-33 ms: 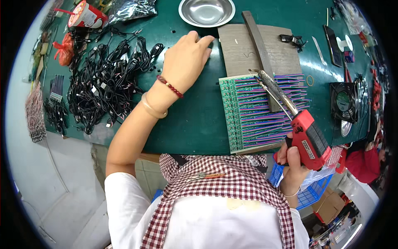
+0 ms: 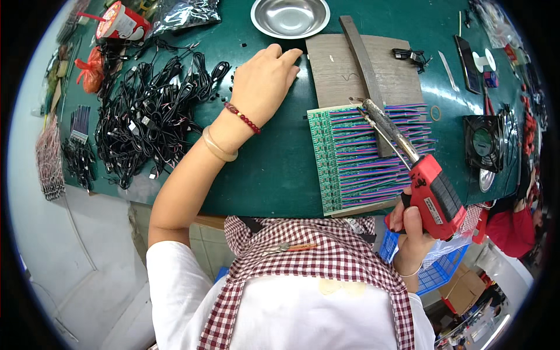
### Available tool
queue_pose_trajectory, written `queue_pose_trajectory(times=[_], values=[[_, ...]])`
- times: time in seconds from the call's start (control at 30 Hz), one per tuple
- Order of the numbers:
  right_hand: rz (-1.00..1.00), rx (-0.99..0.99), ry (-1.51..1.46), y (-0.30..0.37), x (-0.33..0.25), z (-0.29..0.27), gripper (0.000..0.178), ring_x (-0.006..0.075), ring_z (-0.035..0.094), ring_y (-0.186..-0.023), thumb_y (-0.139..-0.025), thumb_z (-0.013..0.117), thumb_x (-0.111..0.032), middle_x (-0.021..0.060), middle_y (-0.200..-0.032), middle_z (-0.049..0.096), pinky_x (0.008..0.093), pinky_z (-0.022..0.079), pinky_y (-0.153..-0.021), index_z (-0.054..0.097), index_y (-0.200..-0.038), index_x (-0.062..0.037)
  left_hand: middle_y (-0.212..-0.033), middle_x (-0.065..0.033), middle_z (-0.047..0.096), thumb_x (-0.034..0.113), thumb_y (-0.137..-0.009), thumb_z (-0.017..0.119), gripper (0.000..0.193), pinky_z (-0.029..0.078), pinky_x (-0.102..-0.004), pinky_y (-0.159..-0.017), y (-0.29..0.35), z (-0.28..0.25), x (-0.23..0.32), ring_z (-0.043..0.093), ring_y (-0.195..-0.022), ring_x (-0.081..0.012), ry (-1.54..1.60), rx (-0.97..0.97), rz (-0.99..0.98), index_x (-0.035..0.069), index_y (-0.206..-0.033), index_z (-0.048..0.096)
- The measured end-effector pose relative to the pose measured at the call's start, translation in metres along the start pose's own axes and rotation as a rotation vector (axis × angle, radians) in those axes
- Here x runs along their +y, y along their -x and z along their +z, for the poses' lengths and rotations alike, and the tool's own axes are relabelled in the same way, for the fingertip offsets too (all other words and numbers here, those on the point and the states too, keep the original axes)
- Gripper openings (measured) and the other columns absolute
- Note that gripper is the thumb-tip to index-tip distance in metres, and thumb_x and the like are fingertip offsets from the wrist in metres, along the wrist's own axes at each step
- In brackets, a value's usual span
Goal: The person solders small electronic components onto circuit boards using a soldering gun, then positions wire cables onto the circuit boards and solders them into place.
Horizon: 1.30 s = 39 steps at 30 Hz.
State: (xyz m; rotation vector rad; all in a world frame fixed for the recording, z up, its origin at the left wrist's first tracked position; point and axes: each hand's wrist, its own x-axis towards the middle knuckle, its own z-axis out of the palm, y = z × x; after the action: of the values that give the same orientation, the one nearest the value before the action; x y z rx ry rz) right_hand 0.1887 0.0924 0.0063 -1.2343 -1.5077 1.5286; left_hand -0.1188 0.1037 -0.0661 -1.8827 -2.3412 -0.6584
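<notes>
In my right hand (image 2: 413, 226) is a red soldering gun (image 2: 433, 192), fingers wrapped round its handle. Its long metal barrel points up and left. The tip hovers over or near a grey bar (image 2: 359, 58) and the top of a green circuit board panel (image 2: 324, 163). Rows of coloured wires (image 2: 373, 171) run rightward from that panel, and the bar lies across them. My left hand (image 2: 262, 79) is over the table, left of a grey-brown board (image 2: 332, 67). Its thumb and index finger are apart with nothing visible between them; the other fingers are bent and partly hidden.
Left of my left hand lies a heap of black cables (image 2: 154, 116). A steel bowl (image 2: 290, 17) stands at the back, a red-and-white cup (image 2: 125, 23) at the back left. On the right are a black fan (image 2: 483, 143) and a white spool (image 2: 484, 60). A blue basket (image 2: 446, 271) is below.
My left hand and forearm have shifted very slightly to the right. The soldering gun in my right hand stays almost where it was.
</notes>
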Motion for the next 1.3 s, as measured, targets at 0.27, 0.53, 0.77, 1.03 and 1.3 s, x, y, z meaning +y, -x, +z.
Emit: queue_pose_trajectory(times=[0.27,0.53,0.77,1.03,1.3], values=[[-0.002,0.012,-0.053,0.002,-0.002,-0.003,0.032,0.0088,0.04,-0.048,-0.086,0.055,-0.015,0.0058,-0.059,0.048,0.0234,0.034,-0.044,0.048,-0.11,0.0055,-0.08,-0.0136,0.063,0.016,-0.079,0.062,0.016,0.048,-0.0392,-0.064,-0.017,0.022,-0.014,0.06,-0.073,-0.0312,0.128,-0.046,-0.061,0.001,-0.082,0.059],[-0.001,0.037,-0.091,0.005,-0.006,0.0,0.03,0.0091,0.041,-0.048,-0.087,0.054,-0.014,0.0064,-0.06,0.048,0.0232,0.034,-0.043,0.049,-0.108,0.0057,-0.086,-0.0152,0.064,0.016,-0.079,0.06,0.017,0.048,-0.0404,-0.067,-0.02,0.026,-0.011,0.06,-0.077,-0.0326,-0.002,-0.026,-0.002,0.0,-0.085,0.06],[0.013,-0.038,-0.135,0.003,-0.01,0.001,0.034,0.0108,0.047,-0.054,-0.084,0.058,-0.008,0.0078,-0.067,0.052,0.0248,0.041,-0.048,0.045,-0.114,0.0038,-0.066,-0.005,0.06,0.014,-0.088,0.055,0.018,0.04,-0.0204,-0.048,0.022,-0.054,0.051,0.049,-0.052,-0.0055,1.1,-0.346,-0.538,-0.002,-0.088,0.064],[0.145,-0.323,-0.06,-0.006,-0.023,0.039,0.015,0.0094,0.055,-0.081,-0.084,0.06,-0.002,0.0038,-0.088,0.058,0.0249,0.047,-0.07,0.057,-0.099,-0.002,-0.069,-0.0101,0.061,0.003,-0.08,0.062,0.006,0.043,-0.0235,-0.05,0.099,-0.067,0.127,0.058,-0.056,-0.0144,1.136,-0.104,-0.302,-0.002,-0.084,0.064],[0.048,-0.289,0.01,-0.007,-0.02,0.045,0.011,0.0084,0.053,-0.071,-0.083,0.062,-0.002,0.0022,-0.082,0.057,0.0234,0.044,-0.062,0.057,-0.092,-0.0021,-0.071,-0.0117,0.062,0.001,-0.076,0.066,0.008,0.045,-0.0271,-0.048,0.101,-0.07,0.124,0.06,-0.056,-0.02,0.938,-0.039,-0.196,-0.001,-0.083,0.063]])
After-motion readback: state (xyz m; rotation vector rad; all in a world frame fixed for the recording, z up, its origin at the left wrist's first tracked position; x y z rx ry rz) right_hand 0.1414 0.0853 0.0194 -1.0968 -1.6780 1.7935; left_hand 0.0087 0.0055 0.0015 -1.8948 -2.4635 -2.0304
